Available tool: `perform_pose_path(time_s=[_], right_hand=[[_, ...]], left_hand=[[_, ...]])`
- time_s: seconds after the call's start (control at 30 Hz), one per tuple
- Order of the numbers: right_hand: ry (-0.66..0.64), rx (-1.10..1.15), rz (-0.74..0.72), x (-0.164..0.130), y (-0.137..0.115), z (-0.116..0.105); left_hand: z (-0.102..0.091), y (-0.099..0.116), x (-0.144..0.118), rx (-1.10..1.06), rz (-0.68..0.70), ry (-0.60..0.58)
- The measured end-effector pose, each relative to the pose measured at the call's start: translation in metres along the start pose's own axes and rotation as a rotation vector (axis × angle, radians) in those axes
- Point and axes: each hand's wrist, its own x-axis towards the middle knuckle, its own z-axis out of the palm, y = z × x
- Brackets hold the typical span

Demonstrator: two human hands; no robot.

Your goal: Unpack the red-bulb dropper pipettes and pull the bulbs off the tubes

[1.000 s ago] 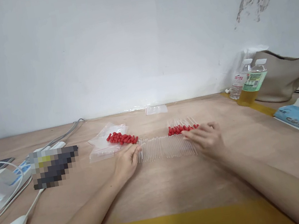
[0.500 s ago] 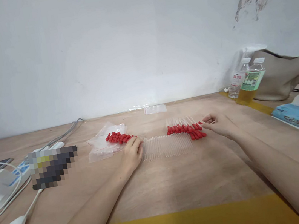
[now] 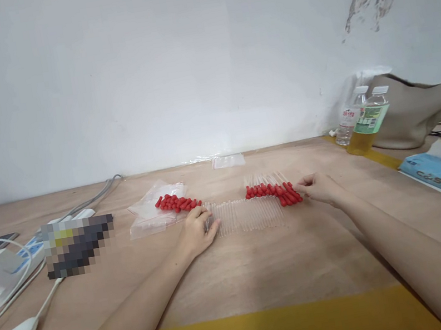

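- Head view: the left hand (image 3: 197, 232) rests curled at the left end of a row of clear tubes (image 3: 249, 214), fingers closed on one tube; this likely steadies the row.
- The right hand (image 3: 321, 187) touches the right edge of the capped tubes (image 3: 275, 190), fingers loosely bent; whether it holds one cannot be told.
- Loose red caps (image 3: 178, 202) lie on a plastic bag (image 3: 150, 217), just beside the left hand.
- Both groups lie mid-tabletop (image 3: 263, 270), a pale wooden surface with a yellow front edge.
- Two bottles (image 3: 363, 121) stand against the white wall (image 3: 145, 70); cables (image 3: 5, 268) lie at left.
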Motion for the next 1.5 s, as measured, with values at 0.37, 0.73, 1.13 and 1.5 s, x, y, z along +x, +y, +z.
perform_pose_path(time_s=[0.37, 0.73, 1.13, 1.5], right_hand=[[0.164, -0.089, -0.152, -0.004, -0.013, 0.005], [0.169, -0.49, -0.26, -0.021, -0.046, 0.021], [0.379, 0.08, -0.456, -0.036, -0.053, 0.038], [0.084, 0.03, -0.781, -0.079, -0.071, 0.076]], left_hand=[[-0.03, -0.01, -0.002, -0.002, 0.16, -0.316], [-0.029, -0.015, -0.002, -0.042, 0.124, -0.376], [-0.013, 0.005, 0.004, 0.142, 0.201, 0.125], [-0.011, 0.031, 0.003, 0.297, 0.355, 0.133]])
